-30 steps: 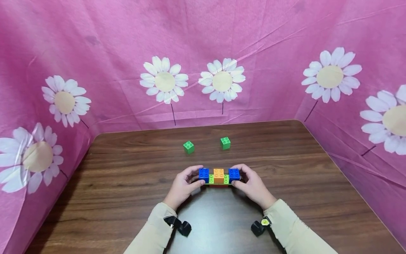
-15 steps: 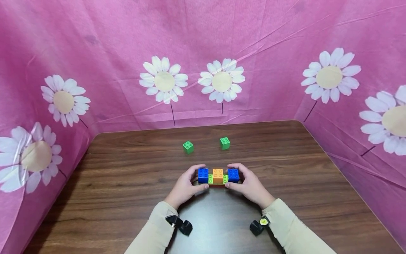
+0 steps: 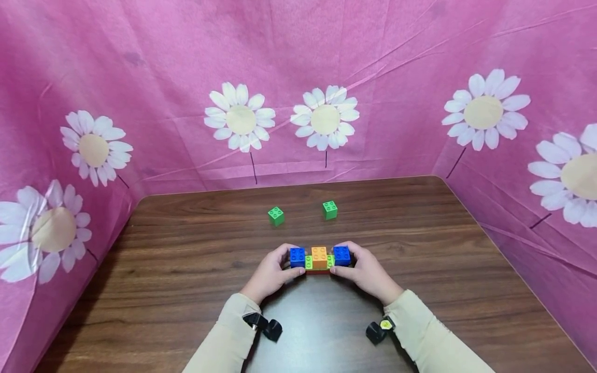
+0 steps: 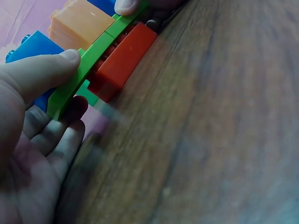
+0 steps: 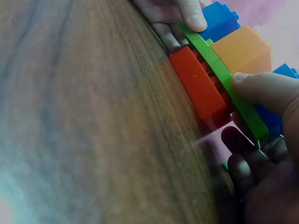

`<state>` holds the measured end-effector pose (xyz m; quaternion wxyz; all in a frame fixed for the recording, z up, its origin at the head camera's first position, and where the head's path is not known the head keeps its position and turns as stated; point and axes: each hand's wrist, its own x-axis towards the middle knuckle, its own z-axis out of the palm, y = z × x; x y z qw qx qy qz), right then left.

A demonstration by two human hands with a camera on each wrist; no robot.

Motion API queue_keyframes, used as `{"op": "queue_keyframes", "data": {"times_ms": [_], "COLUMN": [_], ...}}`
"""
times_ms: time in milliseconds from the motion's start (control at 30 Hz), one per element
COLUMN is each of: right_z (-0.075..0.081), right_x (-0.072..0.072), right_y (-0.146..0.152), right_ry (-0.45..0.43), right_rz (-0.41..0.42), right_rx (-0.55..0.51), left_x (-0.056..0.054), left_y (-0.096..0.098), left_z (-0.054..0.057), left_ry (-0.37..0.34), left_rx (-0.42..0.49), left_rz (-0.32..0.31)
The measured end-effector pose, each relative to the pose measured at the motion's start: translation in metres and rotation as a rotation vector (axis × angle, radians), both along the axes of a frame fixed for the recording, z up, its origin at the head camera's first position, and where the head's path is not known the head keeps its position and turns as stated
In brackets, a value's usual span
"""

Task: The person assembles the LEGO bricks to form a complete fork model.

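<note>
Both hands hold a row of toy building bricks low over the table. Two light green flat bricks (image 4: pixel 88 65) lie end to end. An orange brick (image 3: pixel 319 257) tops their middle, with a left blue brick (image 3: pixel 297 257) and a right blue brick (image 3: pixel 342 255) at the ends. My left hand (image 3: pixel 271 273) grips the left end, its thumb along the near green side and fingers beneath. The right end is gripped likewise by my right hand (image 3: pixel 371 273). Under the middle is a red brick (image 5: pixel 198 88); its studs show in a narrow gap below the green.
Beyond the hands, a green brick (image 3: pixel 276 216) and another green brick (image 3: pixel 330 210) rest on the wooden table (image 3: pixel 186 238). A pink cloth (image 3: pixel 289 52) with white flowers hangs around the back and sides.
Both thumbs have slid inward from the blue bricks onto the near green side. More of the red brick shows below the green. The two loose green bricks stay where they were.
</note>
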<state>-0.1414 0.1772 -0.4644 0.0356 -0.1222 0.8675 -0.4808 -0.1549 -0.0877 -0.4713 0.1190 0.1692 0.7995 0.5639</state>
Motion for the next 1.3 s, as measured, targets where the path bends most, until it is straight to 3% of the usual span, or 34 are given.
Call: {"op": "queue_keyframes", "data": {"times_ms": [133,400,800,1300], "right_z": [0.0,-0.002,0.001,0.009], "right_x": [0.0,-0.002,-0.007,-0.013], "right_y": [-0.001,0.0,0.002,0.003], "right_ry": [-0.02,-0.054,-0.103,-0.16], "right_rz": [0.001,0.005,0.014,0.038], "right_rx": [-0.007,-0.012,0.019,0.055], "left_x": [0.001,0.004,0.003,0.001], "left_y": [-0.002,0.001,0.0,0.001], "left_z": [0.0,-0.002,0.002,0.006], "left_ry": [-0.014,0.031,0.038,0.044], "left_rx": [-0.01,-0.027,-0.122,-0.134], "left_rz": [-0.003,0.007,-0.004,-0.032]}}
